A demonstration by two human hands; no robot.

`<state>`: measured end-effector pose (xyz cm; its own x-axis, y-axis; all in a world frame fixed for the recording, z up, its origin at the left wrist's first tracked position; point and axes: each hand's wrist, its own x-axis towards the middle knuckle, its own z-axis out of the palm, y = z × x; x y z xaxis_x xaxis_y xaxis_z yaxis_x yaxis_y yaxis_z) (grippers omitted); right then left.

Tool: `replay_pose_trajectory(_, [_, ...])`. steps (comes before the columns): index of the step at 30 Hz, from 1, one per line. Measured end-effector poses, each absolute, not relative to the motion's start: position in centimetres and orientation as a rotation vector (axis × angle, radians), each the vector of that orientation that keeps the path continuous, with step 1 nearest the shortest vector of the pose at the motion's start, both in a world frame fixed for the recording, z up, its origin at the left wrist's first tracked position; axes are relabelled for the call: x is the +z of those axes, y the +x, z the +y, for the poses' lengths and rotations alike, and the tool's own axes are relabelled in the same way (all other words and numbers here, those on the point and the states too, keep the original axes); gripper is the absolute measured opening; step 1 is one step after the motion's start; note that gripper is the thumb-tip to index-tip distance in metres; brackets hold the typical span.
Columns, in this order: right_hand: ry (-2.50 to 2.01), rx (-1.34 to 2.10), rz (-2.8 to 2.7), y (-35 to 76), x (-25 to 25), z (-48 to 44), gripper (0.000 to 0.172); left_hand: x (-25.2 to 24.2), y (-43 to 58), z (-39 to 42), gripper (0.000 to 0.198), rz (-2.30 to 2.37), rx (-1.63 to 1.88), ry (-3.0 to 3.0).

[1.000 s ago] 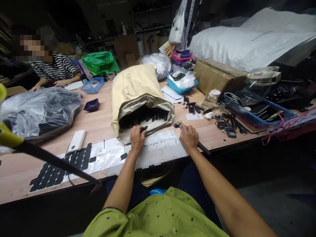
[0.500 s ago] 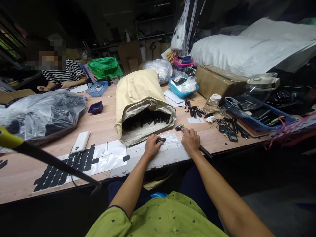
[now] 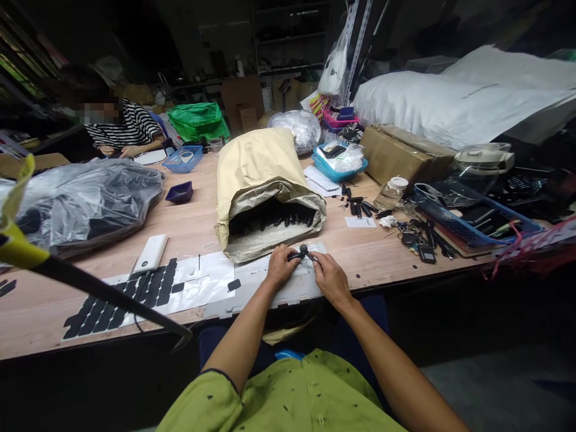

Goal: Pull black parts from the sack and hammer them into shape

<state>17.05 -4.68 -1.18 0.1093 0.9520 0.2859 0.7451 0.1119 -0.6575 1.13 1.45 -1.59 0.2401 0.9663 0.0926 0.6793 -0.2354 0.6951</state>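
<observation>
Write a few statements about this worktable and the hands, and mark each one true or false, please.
1. The left hand and the right hand hold a small black part between them. True.
2. A white power bank lies on the table to the left of the tan sack. True.
3. The tan sack stands upright and is tied shut. False: it lies on its side, its mouth open toward the hands, with black pieces inside.
4. The person in the striped shirt sits at the right end. False: at the far left end.
</observation>
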Motion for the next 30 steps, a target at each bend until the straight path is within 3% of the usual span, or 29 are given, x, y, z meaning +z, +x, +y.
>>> replay_pose_trajectory(13, [-1.600,0.430,-1.718,16.2,-2.0,-4.5,0.037,-1.0,1.4,1.3,0.011,1.501,0.719,1.967])
replay_pose_trajectory(19, [-1.943,0.167,-1.638,21.5,-1.7,-2.2,0.036,-0.7,1.5,0.5,0.010,1.465,0.750,2.080])
replay_pose_trajectory(23, [-2.232,0.008,-1.575,24.8,-1.2,-0.1,0.034,-2.5,0.0,-5.8,0.024,1.022,0.862,2.396])
replay_pose_trajectory(26, [-2.327,-0.060,-1.504,25.2,-1.2,1.2,0.036,-5.2,-1.8,-11.4,0.030,0.775,0.691,2.525])
replay_pose_trajectory(30, [-2.340,-0.120,-1.485,24.4,-1.2,2.2,0.036,-8.1,-2.9,-14.3,0.031,1.292,0.264,2.276])
